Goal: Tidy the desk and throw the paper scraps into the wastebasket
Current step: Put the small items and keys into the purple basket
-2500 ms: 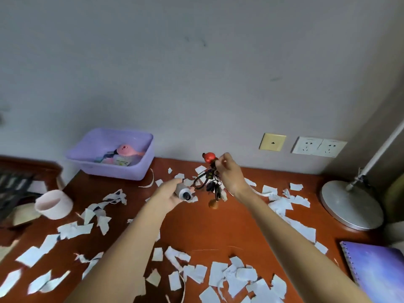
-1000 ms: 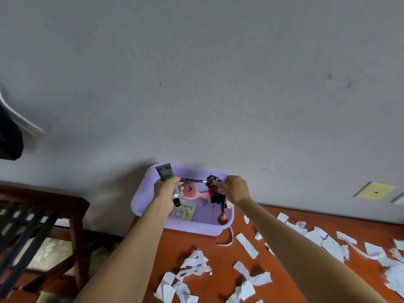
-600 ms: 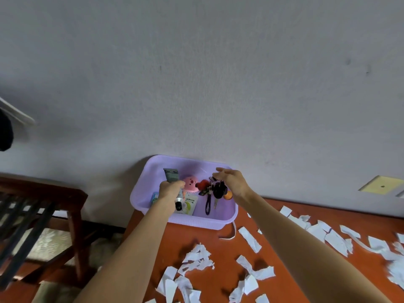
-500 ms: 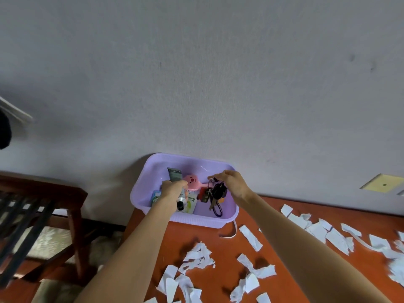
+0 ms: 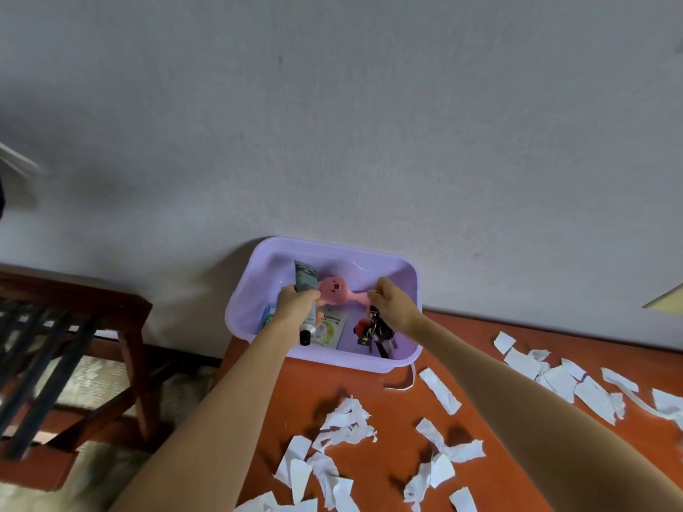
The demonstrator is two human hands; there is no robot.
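Both hands over the lilac tub; scraps spread on the surface

A shallow rectangular lilac plastic tub (image 5: 404, 360) is noted at the far left corner of the reddish-brown wooden surface (image 5: 295, 400), set against the grey wall. The left hand (image 5: 295, 304) is held over the tub's left half. Its grip is clamped round a grey squeeze tube with a black cap (image 5: 306, 277), with the cap end pointed down towards the camera and the crimped end raised. The right hand (image 5: 393, 306) is held over the right half. Its grip is closed, fingers curled, on the top of a bunch of dark keys with a red charm (image 5: 373, 336). The bunch's lower end is seen low inside the tub, near the front wall; whether it touches the floor cannot be told. Between the hands a pink plastic brush with an animal face (image 5: 332, 288) is laid in the tub, with a green-and-white sachet (image 5: 330, 328) just in front of it. Torn white paper scraps (image 5: 439, 389) are scattered over the surface in front of and to the right of the tub. A dark wooden chair (image 5: 129, 319) is noted left of the surface
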